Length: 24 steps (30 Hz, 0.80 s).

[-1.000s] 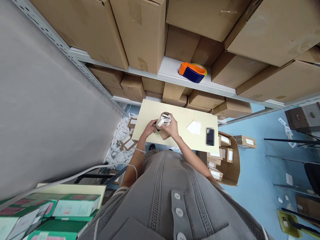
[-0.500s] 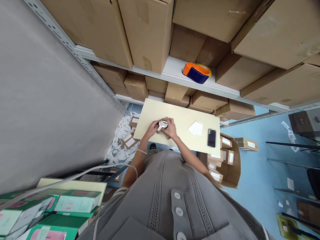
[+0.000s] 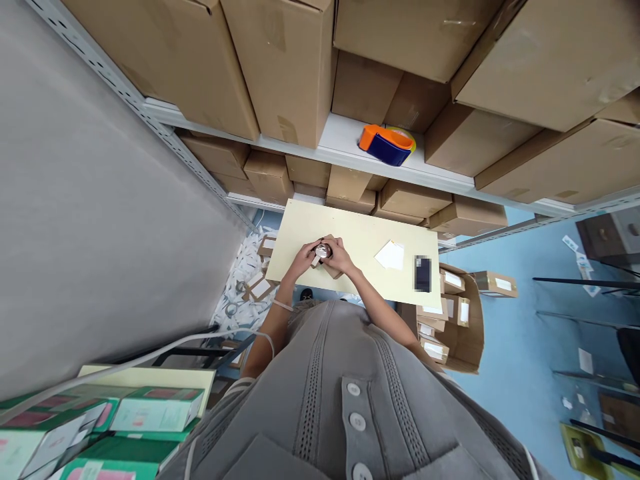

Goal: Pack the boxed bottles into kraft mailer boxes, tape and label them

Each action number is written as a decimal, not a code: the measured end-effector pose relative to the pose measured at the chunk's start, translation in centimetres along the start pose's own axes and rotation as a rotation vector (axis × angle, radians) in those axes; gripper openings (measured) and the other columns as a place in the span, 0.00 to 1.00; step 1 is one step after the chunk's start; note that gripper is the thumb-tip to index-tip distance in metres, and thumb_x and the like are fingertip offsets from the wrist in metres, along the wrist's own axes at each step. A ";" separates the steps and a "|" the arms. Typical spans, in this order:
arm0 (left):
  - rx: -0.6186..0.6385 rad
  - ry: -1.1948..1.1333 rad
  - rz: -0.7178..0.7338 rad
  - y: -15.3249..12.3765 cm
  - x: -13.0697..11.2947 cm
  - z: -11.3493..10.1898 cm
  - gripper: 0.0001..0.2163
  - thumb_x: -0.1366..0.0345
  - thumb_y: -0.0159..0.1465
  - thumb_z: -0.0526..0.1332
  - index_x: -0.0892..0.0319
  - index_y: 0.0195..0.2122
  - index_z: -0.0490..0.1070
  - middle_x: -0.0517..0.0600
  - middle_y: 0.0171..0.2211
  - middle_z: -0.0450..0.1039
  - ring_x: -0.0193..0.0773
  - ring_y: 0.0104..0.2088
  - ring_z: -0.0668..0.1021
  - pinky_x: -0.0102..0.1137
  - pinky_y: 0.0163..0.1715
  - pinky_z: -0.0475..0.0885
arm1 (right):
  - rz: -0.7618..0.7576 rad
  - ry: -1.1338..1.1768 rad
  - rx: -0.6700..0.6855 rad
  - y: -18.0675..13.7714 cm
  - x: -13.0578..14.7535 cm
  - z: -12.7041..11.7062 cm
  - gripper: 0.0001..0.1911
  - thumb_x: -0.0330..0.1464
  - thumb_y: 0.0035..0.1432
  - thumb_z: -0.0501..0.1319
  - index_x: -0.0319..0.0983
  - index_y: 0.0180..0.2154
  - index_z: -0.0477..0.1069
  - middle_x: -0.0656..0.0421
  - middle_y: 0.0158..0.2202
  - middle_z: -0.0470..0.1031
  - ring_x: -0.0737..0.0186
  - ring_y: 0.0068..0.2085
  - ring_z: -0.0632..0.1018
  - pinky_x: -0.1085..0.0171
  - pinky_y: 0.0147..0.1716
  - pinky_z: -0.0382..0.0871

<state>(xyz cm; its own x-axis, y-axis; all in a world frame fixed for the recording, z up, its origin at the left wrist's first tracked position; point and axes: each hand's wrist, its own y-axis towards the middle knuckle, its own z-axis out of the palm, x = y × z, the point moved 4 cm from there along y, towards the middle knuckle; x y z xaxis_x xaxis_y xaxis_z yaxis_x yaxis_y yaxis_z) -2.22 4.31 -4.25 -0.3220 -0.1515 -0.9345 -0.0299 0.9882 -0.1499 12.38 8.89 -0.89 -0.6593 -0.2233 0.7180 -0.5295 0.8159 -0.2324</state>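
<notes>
Near the middle of the frame, the left hand point(image 3: 303, 260) and the right hand point(image 3: 341, 256) close in from opposite sides, fingers curled and nearly meeting around a short metal cylinder point(image 3: 323, 251), its shiny round end facing up. Held from both sides, it cannot roll. A matte cardboard parcel point(image 3: 330, 267) sits against it, though whether the fingers grip it too is hidden. Below lies a smooth cream board point(image 3: 380, 227), with white paper point(image 3: 389, 255) and a dark, blurred rectangle point(image 3: 423, 274) to the right. An orange-and-blue tape dispenser point(image 3: 386, 145) rests on the shelf above.
</notes>
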 end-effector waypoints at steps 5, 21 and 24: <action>0.031 -0.018 -0.023 -0.3 -0.5 -0.2 0.21 0.68 0.66 0.51 0.58 0.61 0.65 0.56 0.62 0.63 0.41 0.62 0.67 0.36 0.62 0.61 | -0.037 0.038 -0.002 0.3 0.4 -0.3 0.27 0.29 0.54 0.63 0.37 0.56 0.65 0.54 0.50 0.69 0.57 0.59 0.63 0.59 0.57 0.64; -0.011 0.696 -0.068 -2.7 -5.5 -1.1 0.05 0.63 0.59 0.66 0.55 0.36 0.76 0.56 0.44 0.69 0.54 0.51 0.69 0.45 0.51 0.62 | 0.156 -0.221 -0.042 -0.6 0.9 0.0 0.26 0.33 0.60 0.58 0.48 0.59 0.65 0.54 0.56 0.61 0.59 0.42 0.77 0.60 0.43 0.74; 0.034 0.709 -0.075 -2.3 -5.0 -0.8 0.07 0.65 0.58 0.67 0.55 0.37 0.76 0.56 0.44 0.70 0.54 0.51 0.70 0.45 0.51 0.61 | 0.160 -0.236 -0.036 -0.5 0.9 -0.1 0.26 0.33 0.60 0.59 0.49 0.60 0.64 0.55 0.56 0.62 0.59 0.42 0.77 0.60 0.43 0.73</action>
<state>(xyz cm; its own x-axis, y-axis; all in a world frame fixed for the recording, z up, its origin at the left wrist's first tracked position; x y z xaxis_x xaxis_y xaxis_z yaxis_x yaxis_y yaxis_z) -1.26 2.79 1.00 -0.8585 -0.1580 -0.4879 -0.0504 0.9727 -0.2263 12.10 8.36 -0.03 -0.8414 -0.2046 0.5002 -0.3919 0.8684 -0.3039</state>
